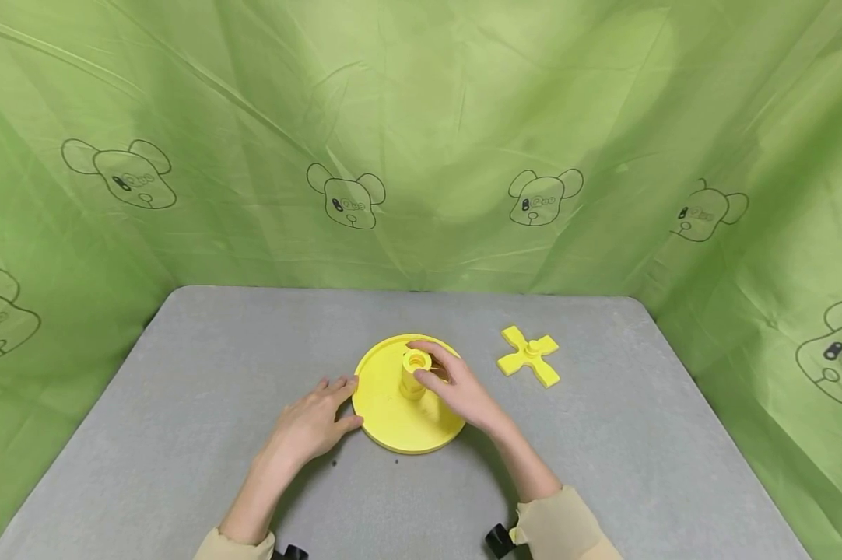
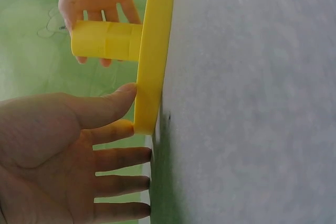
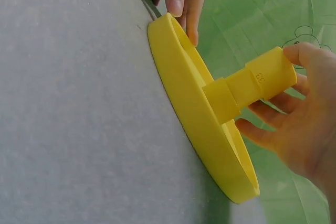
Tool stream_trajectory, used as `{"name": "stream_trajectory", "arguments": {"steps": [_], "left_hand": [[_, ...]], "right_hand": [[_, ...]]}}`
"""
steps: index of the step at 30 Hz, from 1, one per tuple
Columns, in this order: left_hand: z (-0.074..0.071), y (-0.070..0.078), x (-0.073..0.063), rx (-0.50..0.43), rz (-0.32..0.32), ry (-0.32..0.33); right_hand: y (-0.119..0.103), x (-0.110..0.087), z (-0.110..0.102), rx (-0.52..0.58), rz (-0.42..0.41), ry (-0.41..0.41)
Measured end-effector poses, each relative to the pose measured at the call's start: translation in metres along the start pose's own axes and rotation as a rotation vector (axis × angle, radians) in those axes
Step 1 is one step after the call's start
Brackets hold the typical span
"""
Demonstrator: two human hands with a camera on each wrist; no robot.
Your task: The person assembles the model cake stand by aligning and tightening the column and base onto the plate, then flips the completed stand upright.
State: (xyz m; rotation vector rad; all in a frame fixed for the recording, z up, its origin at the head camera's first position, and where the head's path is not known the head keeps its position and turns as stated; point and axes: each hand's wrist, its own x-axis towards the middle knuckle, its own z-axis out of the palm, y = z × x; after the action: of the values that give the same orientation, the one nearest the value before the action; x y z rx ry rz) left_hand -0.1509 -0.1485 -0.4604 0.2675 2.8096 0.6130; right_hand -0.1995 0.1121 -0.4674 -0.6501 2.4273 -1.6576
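Observation:
A round yellow tray-like disc (image 1: 384,420) with a raised rim lies flat on the table. From its middle rises a hollow yellow post (image 1: 412,386) with stepped sections, upright and open at the top. My right hand (image 1: 466,395) holds the post from the right; in the right wrist view the thumb touches near its top (image 3: 286,69) and the other fingers curve behind it. At the disc's left edge, my left hand (image 1: 309,424) touches the rim with its thumb and fingertips, the fingers spread and fairly straight (image 2: 121,158). The post's far side is partly hidden.
Right of the disc lies a yellow cross-shaped piece (image 1: 531,355) with a short peg at its centre. The grey table (image 1: 239,342) is bordered by green curtains (image 1: 421,257) at the back and sides. Small dark specks lie in front of the disc.

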Motion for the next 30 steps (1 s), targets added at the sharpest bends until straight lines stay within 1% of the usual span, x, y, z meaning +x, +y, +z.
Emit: {"name": "stream_trajectory", "arguments": {"steps": [5,8,10,14,16,24,30], "left_hand": [[-0.0002,-0.0007,-0.0004,-0.003,-0.006,-0.003],[-0.0002,-0.0007,-0.0002,-0.004,-0.010,-0.005],[-0.0004,-0.0002,0.0003,-0.001,-0.010,-0.006],[-0.0008,0.0004,0.0008,0.001,-0.009,-0.011],[-0.0010,0.0004,0.0007,0.002,-0.008,-0.011],[-0.0006,0.0001,0.0009,-0.001,-0.006,-0.014],[-0.0002,-0.0001,0.0011,-0.005,-0.006,-0.007]], "right_hand": [[0.0002,0.0011,0.0062,-0.029,0.047,0.097],[0.0006,0.0012,0.0092,-0.057,0.049,0.121],[0.0006,0.0012,0.0091,-0.060,0.029,0.106],[-0.0001,0.0006,0.0052,-0.014,-0.004,0.041],[-0.0006,0.0001,0.0033,0.006,-0.007,0.019],[0.0004,0.0000,0.0034,-0.007,0.016,0.020],[0.0011,0.0003,0.0043,-0.020,0.008,0.022]]}}
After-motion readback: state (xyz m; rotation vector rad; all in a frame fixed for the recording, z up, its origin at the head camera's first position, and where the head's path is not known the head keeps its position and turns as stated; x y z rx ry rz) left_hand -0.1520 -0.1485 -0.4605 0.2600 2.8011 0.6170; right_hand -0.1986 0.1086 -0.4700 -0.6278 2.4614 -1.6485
